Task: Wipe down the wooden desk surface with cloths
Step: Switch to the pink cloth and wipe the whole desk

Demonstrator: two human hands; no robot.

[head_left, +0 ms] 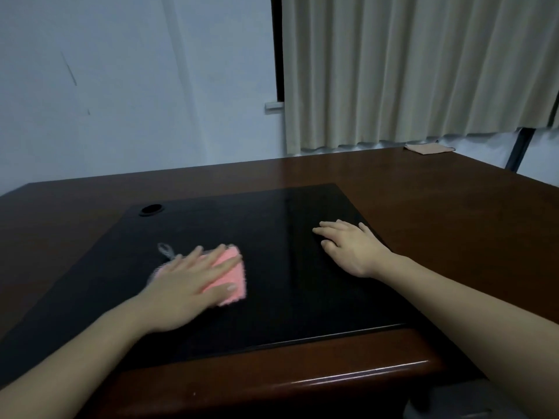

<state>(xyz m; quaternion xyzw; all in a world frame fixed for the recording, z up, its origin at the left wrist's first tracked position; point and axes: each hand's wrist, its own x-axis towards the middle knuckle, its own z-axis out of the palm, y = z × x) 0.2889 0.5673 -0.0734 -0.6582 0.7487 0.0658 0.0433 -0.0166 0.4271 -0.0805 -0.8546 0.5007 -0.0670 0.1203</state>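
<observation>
Flat and spread, the left hand (184, 285) presses a pink cloth (231, 276) onto the black inlay (272, 282) of the wooden desk (453, 213); the cloth shows beyond its fingertips. To its right, the right hand (351, 246) rests open on the inlay, holding nothing. Another cloth (428, 148) lies at the far right corner; no writing is readable

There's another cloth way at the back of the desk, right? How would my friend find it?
Start at the brown wooden desk and follow it to the far right corner, just below the hem of the beige curtain. A small folded tan cloth lies flat there, alone. It is pale and untouched, unlike the pink cloth under the left hand on the black desk pad.
</observation>
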